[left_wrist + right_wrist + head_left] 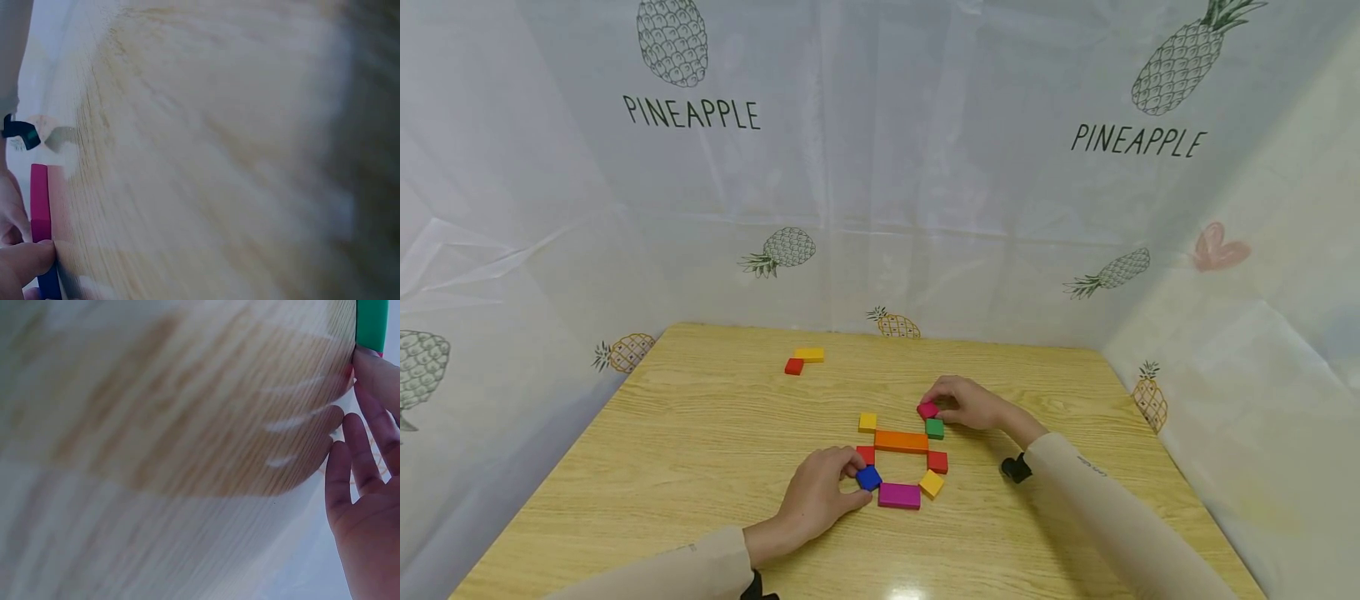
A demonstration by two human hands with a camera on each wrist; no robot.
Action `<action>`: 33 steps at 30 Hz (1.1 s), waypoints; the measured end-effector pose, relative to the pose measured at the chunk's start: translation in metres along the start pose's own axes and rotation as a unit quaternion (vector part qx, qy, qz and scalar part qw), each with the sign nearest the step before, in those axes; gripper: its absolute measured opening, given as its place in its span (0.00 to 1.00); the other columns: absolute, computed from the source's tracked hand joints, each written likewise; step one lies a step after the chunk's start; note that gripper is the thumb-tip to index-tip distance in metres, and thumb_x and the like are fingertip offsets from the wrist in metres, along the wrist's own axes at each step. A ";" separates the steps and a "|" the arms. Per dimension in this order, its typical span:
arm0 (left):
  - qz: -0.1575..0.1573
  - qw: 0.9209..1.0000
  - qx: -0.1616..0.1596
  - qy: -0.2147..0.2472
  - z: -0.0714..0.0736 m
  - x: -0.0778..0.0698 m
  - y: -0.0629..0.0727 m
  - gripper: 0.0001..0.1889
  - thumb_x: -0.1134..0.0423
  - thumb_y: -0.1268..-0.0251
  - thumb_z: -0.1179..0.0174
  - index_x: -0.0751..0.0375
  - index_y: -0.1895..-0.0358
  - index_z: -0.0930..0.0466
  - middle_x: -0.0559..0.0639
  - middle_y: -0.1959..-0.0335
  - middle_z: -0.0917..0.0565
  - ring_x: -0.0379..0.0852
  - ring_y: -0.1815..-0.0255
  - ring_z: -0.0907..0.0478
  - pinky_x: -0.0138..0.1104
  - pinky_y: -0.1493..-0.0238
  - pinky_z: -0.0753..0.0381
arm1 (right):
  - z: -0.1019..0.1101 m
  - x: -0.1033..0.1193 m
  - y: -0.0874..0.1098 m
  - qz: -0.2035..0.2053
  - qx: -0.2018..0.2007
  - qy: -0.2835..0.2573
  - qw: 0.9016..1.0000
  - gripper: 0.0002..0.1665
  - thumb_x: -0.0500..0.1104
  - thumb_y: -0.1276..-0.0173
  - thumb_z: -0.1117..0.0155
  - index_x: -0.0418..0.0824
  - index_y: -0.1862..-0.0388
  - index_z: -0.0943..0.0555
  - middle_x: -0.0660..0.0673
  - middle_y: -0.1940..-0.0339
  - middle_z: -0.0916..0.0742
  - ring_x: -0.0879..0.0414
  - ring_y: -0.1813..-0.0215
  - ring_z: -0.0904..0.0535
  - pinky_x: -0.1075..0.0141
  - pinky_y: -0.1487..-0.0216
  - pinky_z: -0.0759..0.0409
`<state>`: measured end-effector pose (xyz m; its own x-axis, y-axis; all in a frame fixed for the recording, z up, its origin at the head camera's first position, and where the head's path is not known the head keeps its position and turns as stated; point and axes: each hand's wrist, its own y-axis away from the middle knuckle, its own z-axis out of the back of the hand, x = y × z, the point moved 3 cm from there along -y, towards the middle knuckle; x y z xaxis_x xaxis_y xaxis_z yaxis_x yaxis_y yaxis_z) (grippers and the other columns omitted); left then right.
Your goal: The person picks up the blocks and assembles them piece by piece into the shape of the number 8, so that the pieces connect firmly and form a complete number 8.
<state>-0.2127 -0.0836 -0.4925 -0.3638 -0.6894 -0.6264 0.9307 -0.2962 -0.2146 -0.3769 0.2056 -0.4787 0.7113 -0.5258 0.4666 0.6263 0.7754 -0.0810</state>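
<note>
Blocks form an outline on the wooden table, where my left hand (820, 493) pinches a blue block (868, 478) at the lower left corner. That blue block lies between a red block (866, 455) and a long purple block (899, 497). At the upper right, my right hand (973, 403) pinches a small pink block (928, 410) just above a green block (935, 429). In the right wrist view, the green block (372, 325) mostly hides the pink one. A long orange block (901, 442) crosses the upper part of the outline.
A yellow block (868, 422) sits at the orange block's left end. On the right side are a red block (937, 462) and a turned yellow block (932, 484). Farther back lie another red block (793, 367) and a yellow block (809, 355). A pineapple-print sheet (880, 192) surrounds the table.
</note>
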 end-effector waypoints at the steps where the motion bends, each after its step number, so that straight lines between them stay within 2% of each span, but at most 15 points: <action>1: -0.001 1.000 -0.001 0.000 0.000 0.000 0.000 0.17 0.54 0.45 0.17 0.48 0.58 0.15 0.37 0.65 0.16 0.38 0.62 0.26 0.33 0.60 0.27 | 0.000 0.000 0.000 -0.001 0.000 0.000 1.000 0.17 0.36 0.24 0.31 0.43 0.39 0.14 0.49 0.47 0.14 0.54 0.45 0.20 0.53 0.36 0.20; 9: 0.001 1.000 -0.001 0.002 0.000 0.000 0.000 0.17 0.54 0.45 0.17 0.48 0.57 0.15 0.37 0.64 0.16 0.39 0.62 0.25 0.34 0.59 0.26 | 0.000 0.000 0.001 0.016 -0.007 0.000 1.000 0.16 0.36 0.23 0.31 0.41 0.39 0.14 0.48 0.47 0.13 0.52 0.45 0.19 0.53 0.38 0.19; 18: 0.000 1.000 -0.001 0.006 0.000 0.000 0.001 0.17 0.54 0.45 0.17 0.48 0.58 0.15 0.36 0.64 0.16 0.39 0.61 0.25 0.35 0.58 0.26 | 0.001 0.002 0.000 -0.009 0.003 -0.004 1.000 0.16 0.36 0.23 0.31 0.41 0.39 0.14 0.48 0.46 0.14 0.52 0.44 0.20 0.53 0.36 0.20; 33: -0.002 1.000 -0.003 0.005 0.001 0.001 0.001 0.17 0.55 0.46 0.16 0.48 0.58 0.15 0.37 0.64 0.16 0.39 0.62 0.24 0.34 0.59 0.25 | 0.001 0.004 0.001 -0.015 0.004 -0.011 1.000 0.16 0.36 0.23 0.32 0.42 0.38 0.14 0.48 0.46 0.14 0.51 0.43 0.20 0.50 0.35 0.21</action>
<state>-0.2121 -0.0854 -0.4926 -0.3664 -0.6824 -0.6325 0.9298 -0.2939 -0.2215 -0.3740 0.2045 -0.4758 0.6849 -0.5418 0.4871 0.6448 0.7621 -0.0590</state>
